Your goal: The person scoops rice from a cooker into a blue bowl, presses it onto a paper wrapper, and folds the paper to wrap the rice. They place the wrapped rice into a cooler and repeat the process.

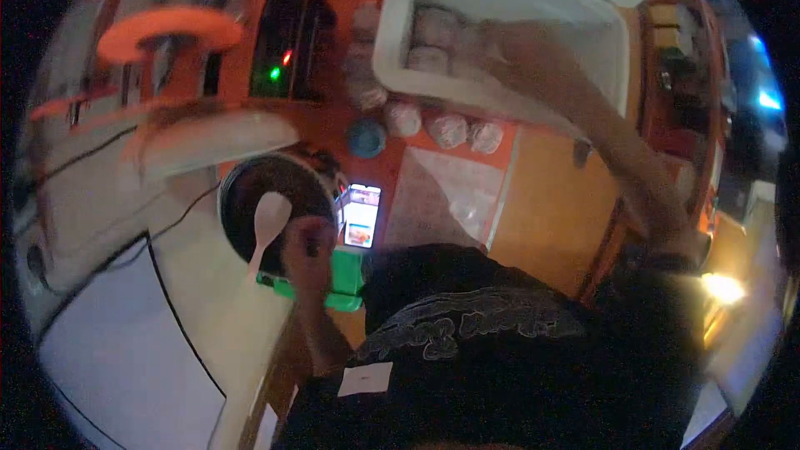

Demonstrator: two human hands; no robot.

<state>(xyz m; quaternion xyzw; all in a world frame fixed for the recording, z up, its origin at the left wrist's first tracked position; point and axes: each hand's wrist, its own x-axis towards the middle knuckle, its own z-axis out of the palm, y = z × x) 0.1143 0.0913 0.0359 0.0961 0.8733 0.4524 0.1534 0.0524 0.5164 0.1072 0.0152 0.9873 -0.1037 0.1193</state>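
Over the dark round pot at centre left is my left hand, its fingers curled and blurred, close to a pale paddle-shaped spoon that lies across the pot. I cannot make out whether the fingers touch the spoon. My right hand reaches into a white open box, beside pale round wrapped items; its fingers are smeared by motion.
Several foil-wrapped items and a blue round one line the box's front. A lit phone stands by a green container. A pale sheet lies right of it. Shelves stand at far right.
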